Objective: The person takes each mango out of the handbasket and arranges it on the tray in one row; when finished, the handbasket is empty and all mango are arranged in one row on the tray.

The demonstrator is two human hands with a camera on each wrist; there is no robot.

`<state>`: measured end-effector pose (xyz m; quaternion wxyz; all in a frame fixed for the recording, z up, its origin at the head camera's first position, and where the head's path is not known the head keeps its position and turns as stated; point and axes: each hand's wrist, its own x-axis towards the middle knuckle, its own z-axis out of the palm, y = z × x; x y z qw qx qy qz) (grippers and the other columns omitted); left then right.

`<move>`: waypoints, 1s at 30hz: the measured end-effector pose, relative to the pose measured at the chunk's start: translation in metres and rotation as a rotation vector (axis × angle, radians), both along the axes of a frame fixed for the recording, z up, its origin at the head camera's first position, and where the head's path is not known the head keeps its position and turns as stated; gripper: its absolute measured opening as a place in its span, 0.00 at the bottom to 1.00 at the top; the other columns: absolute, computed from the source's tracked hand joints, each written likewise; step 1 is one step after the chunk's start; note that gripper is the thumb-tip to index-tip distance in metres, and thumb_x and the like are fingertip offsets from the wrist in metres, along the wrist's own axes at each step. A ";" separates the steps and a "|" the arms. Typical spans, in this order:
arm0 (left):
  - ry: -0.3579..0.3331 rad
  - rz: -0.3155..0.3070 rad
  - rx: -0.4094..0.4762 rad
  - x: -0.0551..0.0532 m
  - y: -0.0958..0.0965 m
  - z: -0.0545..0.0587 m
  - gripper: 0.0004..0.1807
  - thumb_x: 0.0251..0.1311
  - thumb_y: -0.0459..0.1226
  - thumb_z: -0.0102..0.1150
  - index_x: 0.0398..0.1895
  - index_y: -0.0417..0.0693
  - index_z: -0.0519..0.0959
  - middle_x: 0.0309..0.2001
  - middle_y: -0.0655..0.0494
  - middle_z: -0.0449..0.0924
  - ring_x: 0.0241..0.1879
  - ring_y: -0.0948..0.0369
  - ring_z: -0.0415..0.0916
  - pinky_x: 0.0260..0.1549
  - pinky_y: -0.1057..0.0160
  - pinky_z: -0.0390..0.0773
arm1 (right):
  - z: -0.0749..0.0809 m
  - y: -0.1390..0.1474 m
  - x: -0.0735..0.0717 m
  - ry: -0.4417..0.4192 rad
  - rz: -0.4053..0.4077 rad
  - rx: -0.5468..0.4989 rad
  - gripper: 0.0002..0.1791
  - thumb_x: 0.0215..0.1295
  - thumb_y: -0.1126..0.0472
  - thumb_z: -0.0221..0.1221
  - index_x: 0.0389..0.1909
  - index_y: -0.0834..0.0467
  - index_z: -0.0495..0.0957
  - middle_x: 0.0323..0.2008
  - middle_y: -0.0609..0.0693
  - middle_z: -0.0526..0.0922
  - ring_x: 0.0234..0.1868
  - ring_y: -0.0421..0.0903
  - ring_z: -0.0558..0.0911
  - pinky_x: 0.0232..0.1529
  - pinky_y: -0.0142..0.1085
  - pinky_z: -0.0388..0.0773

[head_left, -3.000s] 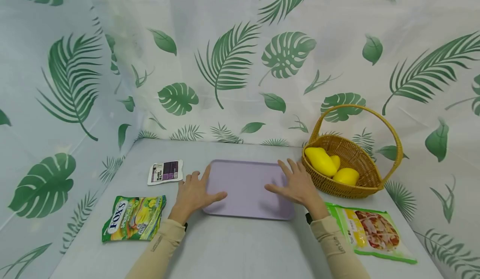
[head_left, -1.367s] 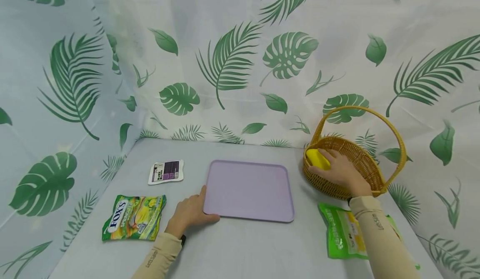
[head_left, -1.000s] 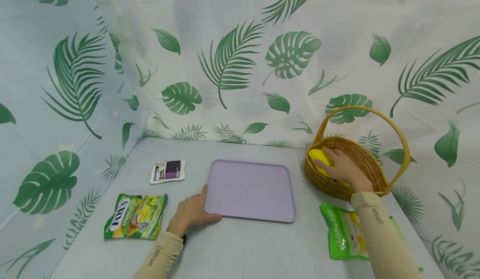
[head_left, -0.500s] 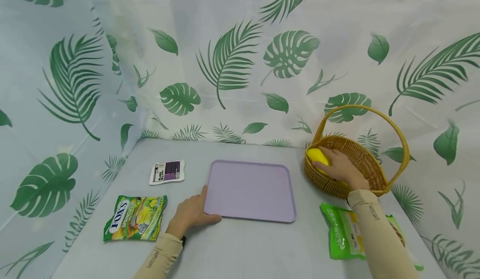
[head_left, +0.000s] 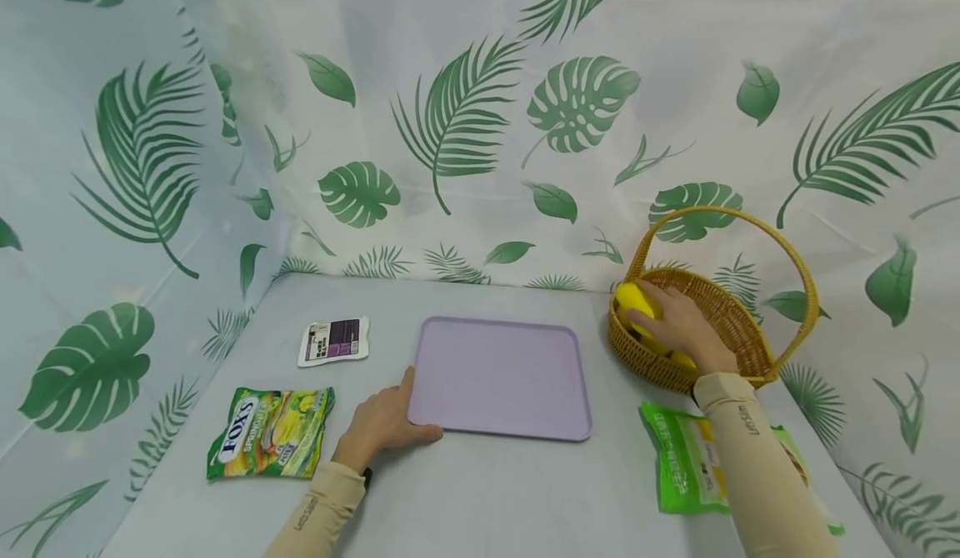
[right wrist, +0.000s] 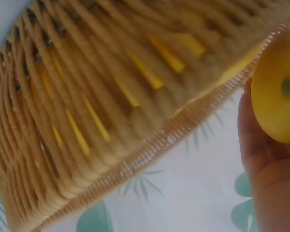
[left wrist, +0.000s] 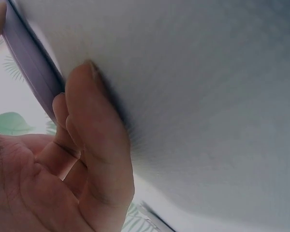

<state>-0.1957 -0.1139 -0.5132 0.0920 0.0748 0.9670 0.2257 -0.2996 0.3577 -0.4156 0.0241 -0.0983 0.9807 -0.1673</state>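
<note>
A lilac tray (head_left: 501, 379) lies flat on the table. My left hand (head_left: 382, 425) is spread at its near left corner, thumb along the front edge and a forefinger along the left edge. In the left wrist view, several loosely bent fingers (left wrist: 99, 125) rest low beside the tray's side (left wrist: 34, 67). My right hand (head_left: 682, 325) reaches into a wicker basket (head_left: 723, 312) and grips a yellow mango (head_left: 636, 300) at the left rim. The right wrist view shows the mango's green-spotted end (right wrist: 280, 92) beside the woven basket wall (right wrist: 111, 87). More yellow fruit (head_left: 681, 359) sits below that hand.
A white-and-purple packet (head_left: 333, 341) lies left of the tray. Nearer on the left is a green FOX'S candy bag (head_left: 270, 433). A green-edged food bag (head_left: 684, 458) lies in front of the basket, partly under my right forearm. Leaf-patterned cloth (head_left: 465, 233) hangs behind.
My right hand has gone from the tray's right side into the basket and taken hold of the mango, now slightly raised and tilted. My left hand has shifted to the tray's near left corner.
</note>
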 end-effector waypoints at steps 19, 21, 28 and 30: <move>-0.003 -0.004 -0.002 0.000 0.000 -0.003 0.67 0.42 0.65 0.73 0.78 0.39 0.54 0.60 0.34 0.79 0.55 0.41 0.80 0.49 0.42 0.80 | 0.002 -0.035 0.014 0.101 0.006 -0.096 0.40 0.72 0.38 0.53 0.77 0.53 0.59 0.60 0.71 0.71 0.49 0.61 0.71 0.42 0.46 0.67; -0.006 -0.007 0.003 0.001 0.000 -0.003 0.67 0.42 0.65 0.73 0.78 0.39 0.53 0.60 0.34 0.79 0.55 0.41 0.80 0.49 0.42 0.80 | 0.000 -0.040 0.014 0.110 0.008 -0.106 0.39 0.72 0.38 0.54 0.77 0.53 0.60 0.61 0.70 0.71 0.50 0.61 0.72 0.42 0.45 0.67; -0.015 -0.001 0.007 0.004 0.000 0.000 0.66 0.43 0.64 0.74 0.78 0.39 0.53 0.60 0.34 0.78 0.55 0.41 0.80 0.50 0.42 0.80 | -0.010 -0.059 0.012 0.087 0.041 -0.145 0.40 0.71 0.37 0.55 0.77 0.52 0.60 0.69 0.70 0.64 0.57 0.64 0.71 0.47 0.48 0.69; -0.016 -0.002 0.007 0.004 0.000 0.000 0.66 0.43 0.64 0.73 0.79 0.39 0.53 0.60 0.33 0.78 0.55 0.41 0.80 0.50 0.42 0.80 | -0.014 -0.063 0.012 0.071 0.043 -0.147 0.40 0.70 0.36 0.55 0.77 0.50 0.59 0.69 0.69 0.64 0.56 0.63 0.71 0.47 0.48 0.69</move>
